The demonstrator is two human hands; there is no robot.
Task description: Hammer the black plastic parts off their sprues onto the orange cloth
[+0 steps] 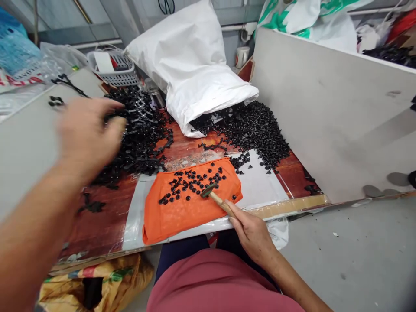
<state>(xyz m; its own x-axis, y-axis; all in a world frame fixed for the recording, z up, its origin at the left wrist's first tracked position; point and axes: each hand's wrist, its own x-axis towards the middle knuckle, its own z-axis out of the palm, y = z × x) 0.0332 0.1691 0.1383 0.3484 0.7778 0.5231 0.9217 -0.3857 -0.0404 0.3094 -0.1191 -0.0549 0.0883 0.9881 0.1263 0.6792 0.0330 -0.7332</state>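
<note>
My right hand (251, 234) is closed around the wooden handle of a small hammer (221, 203). The hammer's head rests on or just above an orange cloth pad (182, 216), among scattered small black plastic pieces (194, 182). Raised at the left is my left hand (89, 130), slightly blurred, thumb and forefinger apart with nothing visible between them. Beyond its knuckles shows a black branching plastic strip (69, 84); whether the hand touches it I cannot tell. Behind the fingers lies a tangled heap of black plastic strips (136, 125).
A white sack (195, 65) spills black pieces beside a large pile of loose ones (260, 134). Grey-white boards (325, 104) wall the table's sides. A grey basket (118, 77) and a mug (242, 57) stand at the back. A yellow sack (126, 281) sits below the front edge.
</note>
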